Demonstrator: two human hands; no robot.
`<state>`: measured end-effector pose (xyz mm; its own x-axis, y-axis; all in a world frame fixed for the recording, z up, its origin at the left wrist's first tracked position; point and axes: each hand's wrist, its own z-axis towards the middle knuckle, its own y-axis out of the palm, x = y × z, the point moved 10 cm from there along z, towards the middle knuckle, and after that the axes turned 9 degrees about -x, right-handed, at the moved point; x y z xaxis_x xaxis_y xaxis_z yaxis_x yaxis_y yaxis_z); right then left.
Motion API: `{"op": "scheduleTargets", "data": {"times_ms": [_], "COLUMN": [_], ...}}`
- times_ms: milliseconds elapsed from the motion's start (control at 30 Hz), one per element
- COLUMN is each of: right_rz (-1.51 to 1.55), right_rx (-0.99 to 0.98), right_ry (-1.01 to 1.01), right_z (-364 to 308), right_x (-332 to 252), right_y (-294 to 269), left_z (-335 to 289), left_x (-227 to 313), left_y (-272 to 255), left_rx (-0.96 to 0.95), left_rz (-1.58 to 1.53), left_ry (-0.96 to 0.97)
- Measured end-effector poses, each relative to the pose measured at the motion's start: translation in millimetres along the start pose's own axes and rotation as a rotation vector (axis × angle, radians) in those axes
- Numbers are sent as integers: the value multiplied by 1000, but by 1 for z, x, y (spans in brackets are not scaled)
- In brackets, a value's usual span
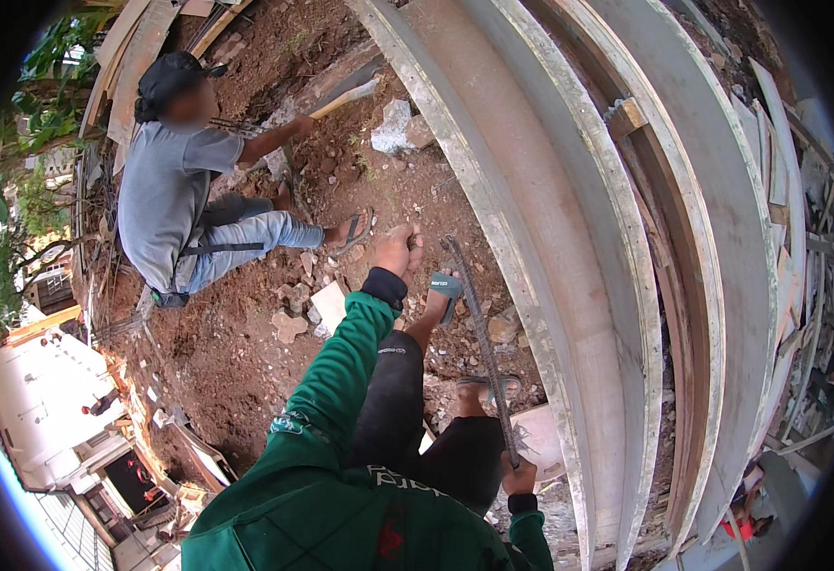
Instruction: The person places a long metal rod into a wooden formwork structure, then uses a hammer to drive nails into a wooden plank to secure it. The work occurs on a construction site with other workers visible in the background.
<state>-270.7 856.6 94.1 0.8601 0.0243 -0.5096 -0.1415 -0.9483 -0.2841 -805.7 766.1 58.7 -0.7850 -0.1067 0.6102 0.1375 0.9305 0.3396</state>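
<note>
My right hand (520,474) is wrapped round the lower end of a dark, ribbed steel bar (481,333). The bar slants up and away from it, and its far end looks slightly bent. My left hand (398,252) is raised out over the dirt, left of the bar's far end and apart from it. Its fingers are curled in; whether anything small is in them is hidden. Below my hands are my sandalled feet, one (447,285) near the bar's far end and the other (489,383) beside its middle.
Long concrete-coloured beams or panels (569,219) run along my right. At the left a co-worker (169,181) in a grey shirt crouches, gripping a wooden handle (345,97). Stone chunks (393,128), broken pieces (288,325) and a flat pale slab (329,306) lie on the reddish dirt.
</note>
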Motion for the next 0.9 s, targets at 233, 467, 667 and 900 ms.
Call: {"op": "scheduleTargets", "data": {"times_ms": [233,467,667,900], "right_rz": [-137,-185,-205,-231], "right_rx": [72,119,11,-102], "right_ry": [-69,6,106,257], "right_z": [-69,-67,-59,-27], "right_x": [-39,-154,-216,-333], "right_y": [-50,-94,-95,-101], "left_z": [-100,-83,4,53], "left_x": [-15,-12,-1,51], "left_y": [35,76,54,98], "left_rx": [-207,-169,-118,-140], "left_rz": [-285,-271,-105,249], "left_ry": [-13,-31,-168,-266]}}
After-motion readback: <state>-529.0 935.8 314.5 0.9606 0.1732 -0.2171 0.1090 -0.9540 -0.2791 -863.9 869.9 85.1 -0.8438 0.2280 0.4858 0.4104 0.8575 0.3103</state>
